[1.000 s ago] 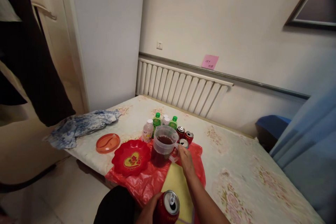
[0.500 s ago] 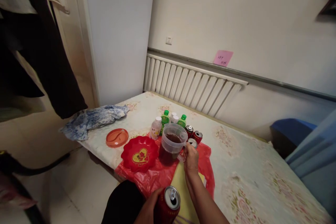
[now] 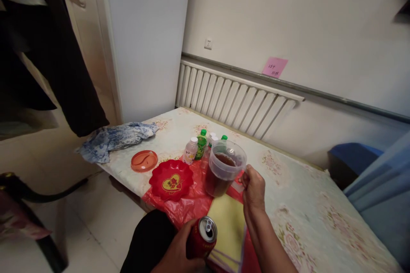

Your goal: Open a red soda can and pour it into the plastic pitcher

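My left hand (image 3: 179, 247) is wrapped round an opened dark red drink can (image 3: 202, 241), low in the view and close to my body. By its handle, my right hand (image 3: 255, 185) grips a clear plastic jug (image 3: 221, 170) partly filled with dark brown liquid. The jug is over the red plastic sheet, above a folded yellow cloth (image 3: 229, 222). Left of the jug lies a red scalloped plate (image 3: 184, 179) with a yellow heart design. Small bottles, one a white-capped bottle (image 3: 191, 151) and another a green bottle (image 3: 201, 145), stand behind. The jug hides whatever is directly behind it.
An orange round dish (image 3: 141, 162) lies near the table's left edge, by a blue-and-white cloth (image 3: 121, 138). Red plastic sheeting (image 3: 188, 204) covers part of the flowered tablecloth (image 3: 297, 204). A radiator (image 3: 230, 98) runs along the wall behind.
My right hand has moved the jug to the right and nearer, so it now hides the cans behind it. The can in my left hand has shifted slightly left and up.
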